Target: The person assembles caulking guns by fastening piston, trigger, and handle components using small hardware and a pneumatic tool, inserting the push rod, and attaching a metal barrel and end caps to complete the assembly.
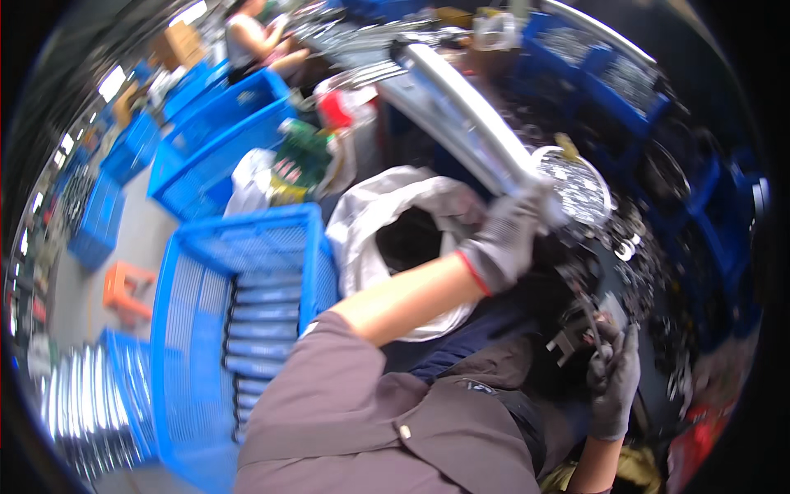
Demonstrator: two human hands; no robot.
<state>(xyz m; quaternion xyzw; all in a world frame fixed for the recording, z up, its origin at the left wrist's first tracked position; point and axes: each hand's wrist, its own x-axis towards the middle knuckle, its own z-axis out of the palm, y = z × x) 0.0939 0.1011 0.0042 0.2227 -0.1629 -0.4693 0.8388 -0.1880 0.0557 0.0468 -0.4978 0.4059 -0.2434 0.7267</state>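
Observation:
My left hand [508,235], in a grey glove with a red cuff, is closed around the near end of a long shiny metal tube [473,111]. Smeared by motion, the tube slants up and away over the bench. Lower at the right, my gloved right hand [615,383] has its fingers curled; what lies in them is too small and dark to name. Close by its fingertips are a metal bracket-like piece [566,344] and a thin curved dark bar [589,317]. A round container of shiny small parts [576,183] sits just beyond my left hand.
A blue crate [169,329] with a row of dark-edged tubes stands at my left. Beside it is an open white sack [354,214]. Loose metal parts [638,284] cover the bench, with blue bins [597,62] behind. A person [255,41] sits far back; an orange stool [127,288] stands left.

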